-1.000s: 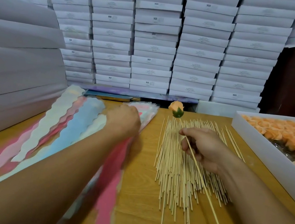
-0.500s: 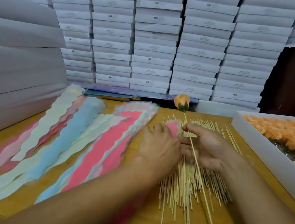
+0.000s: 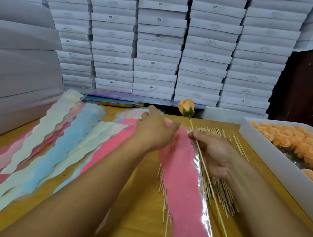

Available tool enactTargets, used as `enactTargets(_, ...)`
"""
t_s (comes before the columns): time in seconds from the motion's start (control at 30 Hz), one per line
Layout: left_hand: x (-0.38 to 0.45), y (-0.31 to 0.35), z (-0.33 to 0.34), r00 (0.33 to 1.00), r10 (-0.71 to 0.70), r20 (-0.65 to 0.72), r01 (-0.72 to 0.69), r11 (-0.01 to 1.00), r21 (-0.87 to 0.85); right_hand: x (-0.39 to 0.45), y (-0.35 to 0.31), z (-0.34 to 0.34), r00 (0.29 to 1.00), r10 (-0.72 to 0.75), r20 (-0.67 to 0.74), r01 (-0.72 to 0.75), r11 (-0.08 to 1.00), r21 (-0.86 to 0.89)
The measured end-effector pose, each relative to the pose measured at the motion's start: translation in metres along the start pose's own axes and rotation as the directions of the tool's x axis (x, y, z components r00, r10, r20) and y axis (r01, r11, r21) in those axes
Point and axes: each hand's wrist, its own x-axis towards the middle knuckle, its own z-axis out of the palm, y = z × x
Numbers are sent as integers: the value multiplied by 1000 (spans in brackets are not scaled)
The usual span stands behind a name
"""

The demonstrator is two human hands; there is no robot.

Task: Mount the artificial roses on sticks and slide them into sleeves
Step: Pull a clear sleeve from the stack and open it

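While the right hand (image 3: pixel 216 155) pinches the stick (image 3: pixel 210 188) of a mounted rose (image 3: pixel 186 107), bloom far, the left hand (image 3: pixel 155 132), fingers spread, rests on a pink sleeve (image 3: pixel 182 190). Probably it steadies the sleeve for loading.

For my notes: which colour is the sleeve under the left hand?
Pink sleeve with a clear shiny edge; head view.

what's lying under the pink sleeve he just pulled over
Under the pink sleeve lie loose wooden sticks, their ends poking out on both sides. How many it covers can't be seen; the left hand hides its top.
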Motion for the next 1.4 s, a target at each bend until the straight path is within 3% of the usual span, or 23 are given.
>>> enactTargets(0.07,16,-9,1,981,-178,72,192,926,-326,-2,-2,2,1000,-3,13,3,1000,17)
enactTargets(0.13,32,-19,4,934,-257,249,357,722,-593,-4,-2,4,1000,-8,11,8,1000,5)
enactTargets(0.23,46,-31,8,888,-213,408,459,462,-759,-4,-2,4,1000,-5,-2,5,1000,-2)
enactTargets(0.33,51,-41,11,910,-181,374,415,381,-826,-2,0,3,1000,-13,2,13,1000,-11)
enactTargets(0.47,48,-51,11,964,-143,226,266,440,-857,0,2,2,998,-9,58,11,999,-43)
enactTargets(0.6,46,-58,8,982,-48,181,179,533,-827,0,0,0,995,18,96,-12,998,-64)
enactTargets(0.73,44,-64,10,983,82,163,79,614,-785,1,0,-2,991,46,129,-39,997,-59)
enactTargets(0.9,39,-64,10,966,220,134,-74,736,-673,-2,-1,-1,996,46,73,-43,998,-41)
enactTargets(1.07,37,-66,8,943,312,113,-210,825,-525,1,1,-4,995,28,93,-13,986,-165)
enactTargets(1.2,35,-65,11,941,333,53,-282,865,-414,2,1,-4,997,36,67,-26,988,-150)
enactTargets(1.3,38,-65,14,943,325,-72,-331,897,-294,1,1,-4,997,42,66,-31,986,-161)
enactTargets(1.4,39,-67,12,932,338,-130,-362,866,-344,1,1,-5,997,42,60,-28,976,-217)
